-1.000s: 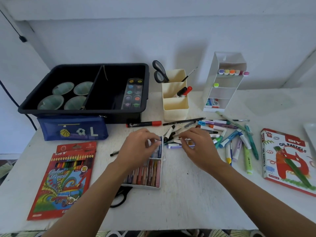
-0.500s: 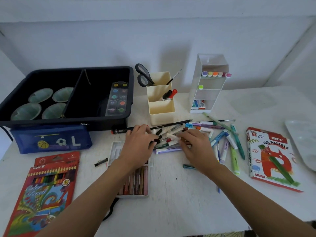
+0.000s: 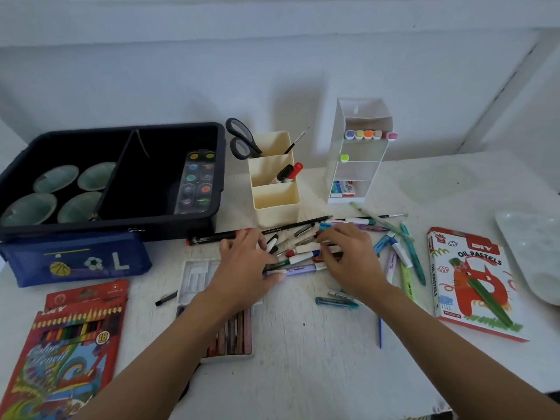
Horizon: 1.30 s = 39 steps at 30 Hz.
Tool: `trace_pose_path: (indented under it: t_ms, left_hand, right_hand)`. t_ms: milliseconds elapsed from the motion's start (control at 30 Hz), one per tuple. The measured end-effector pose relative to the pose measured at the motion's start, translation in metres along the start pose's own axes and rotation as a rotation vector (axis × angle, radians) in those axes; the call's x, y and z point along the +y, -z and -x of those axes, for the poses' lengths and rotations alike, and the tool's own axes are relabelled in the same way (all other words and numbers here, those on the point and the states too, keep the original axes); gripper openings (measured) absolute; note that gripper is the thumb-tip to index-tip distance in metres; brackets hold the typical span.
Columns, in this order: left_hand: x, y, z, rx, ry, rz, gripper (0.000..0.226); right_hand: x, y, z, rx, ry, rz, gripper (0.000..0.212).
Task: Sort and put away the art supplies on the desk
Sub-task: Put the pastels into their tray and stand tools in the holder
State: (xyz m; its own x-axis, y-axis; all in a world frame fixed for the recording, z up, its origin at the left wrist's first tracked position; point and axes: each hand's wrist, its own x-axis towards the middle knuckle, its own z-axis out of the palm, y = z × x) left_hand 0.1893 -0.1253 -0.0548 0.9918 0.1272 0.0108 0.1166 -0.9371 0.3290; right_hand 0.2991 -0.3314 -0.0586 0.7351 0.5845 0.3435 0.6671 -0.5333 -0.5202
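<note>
A loose pile of markers and pens (image 3: 303,256) lies mid-desk in front of the cream pen holder (image 3: 274,197). My left hand (image 3: 242,268) is at the pile's left end, fingers curled over the black-capped markers and thumb against a lavender marker. At the right end, my right hand (image 3: 348,259) curls its fingers onto the markers. More highlighters and pens (image 3: 403,262) fan out to the right. Under my left wrist sits a white tray of pastels (image 3: 233,336), partly hidden.
A black bin (image 3: 121,221) with a watercolour palette (image 3: 197,183) stands back left, a blue pencil case (image 3: 75,262) before it. A colour pencil box (image 3: 66,344), white tiered organizer (image 3: 357,165), oil pastels box (image 3: 472,283) and white palette (image 3: 530,253) surround the pile.
Both hands moved away from the pastel tray to the marker pile and closed in on it from either side. The view has shifted right.
</note>
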Motion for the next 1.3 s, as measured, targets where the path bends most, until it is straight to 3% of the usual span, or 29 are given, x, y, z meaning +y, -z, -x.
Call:
trace_pose_path:
  t_ms: [167, 400, 600, 667, 833, 967, 1133, 1300]
  left_hand:
    - [-0.001, -0.002, 0.004, 0.007, 0.043, 0.01, 0.032]
    - [0.004, 0.0, 0.003, -0.009, 0.039, 0.006, 0.025]
    - [0.006, 0.003, 0.001, -0.059, 0.001, 0.01, 0.014]
    - [0.006, 0.004, -0.001, -0.08, -0.004, 0.013, 0.02]
    - [0.007, 0.005, -0.007, -0.158, -0.027, -0.048, 0.039]
    - [0.005, 0.006, -0.009, -0.162, -0.011, 0.022, 0.019]
    - [0.003, 0.004, -0.007, -0.057, -0.019, 0.09, 0.012]
    - [0.008, 0.003, -0.003, 0.062, -0.048, 0.179, 0.02]
  right_hand:
    - [0.013, 0.011, 0.014, -0.138, 0.031, -0.035, 0.024]
    - [0.007, 0.007, 0.012, -0.075, 0.058, 0.071, 0.024]
    - [0.004, -0.002, -0.001, -0.211, 0.084, 0.204, 0.031]
    - [0.003, -0.004, -0.005, -0.221, 0.094, 0.218, 0.028]
    - [0.006, -0.005, -0.01, -0.088, 0.025, 0.116, 0.014]
    - [0.01, 0.002, -0.009, -0.027, -0.039, -0.009, 0.015]
    - [0.018, 0.012, 0.004, -0.038, -0.06, -0.026, 0.017]
    - [0.014, 0.022, 0.022, 0.014, 0.013, -0.075, 0.01]
